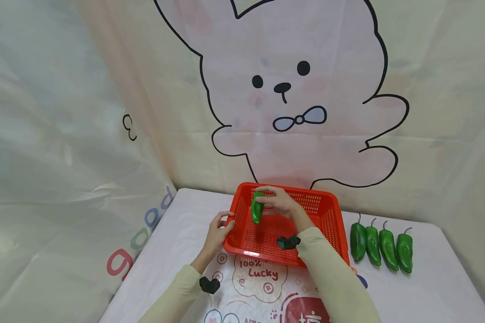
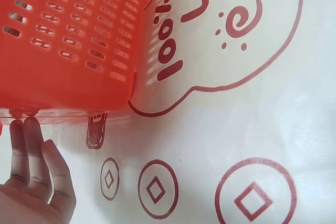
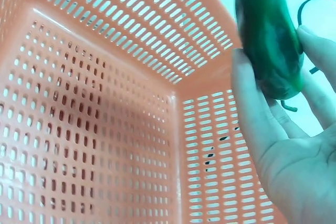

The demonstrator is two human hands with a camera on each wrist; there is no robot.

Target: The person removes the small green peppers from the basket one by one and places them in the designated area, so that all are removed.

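In the head view, my right hand (image 1: 278, 201) holds a green chili pepper (image 1: 257, 208) above the left part of a red plastic basket (image 1: 307, 202). The right wrist view shows that pepper (image 3: 269, 35) pinched between thumb and fingers near one end, with the perforated basket walls below. My left hand (image 1: 217, 229) is at the basket's left side. In the left wrist view, its fingertips touch the outside of the basket (image 2: 68, 85); the thumb is out of that view. The basket floor visible around my right arm bears no pepper.
Several green chili peppers (image 1: 381, 244) lie side by side on the table to the right of the basket, stems pointing away. A printed white cloth (image 1: 202, 204) covers the table. Behind it hangs a curtain (image 1: 347, 157) with a cartoon animal; another stands at left.
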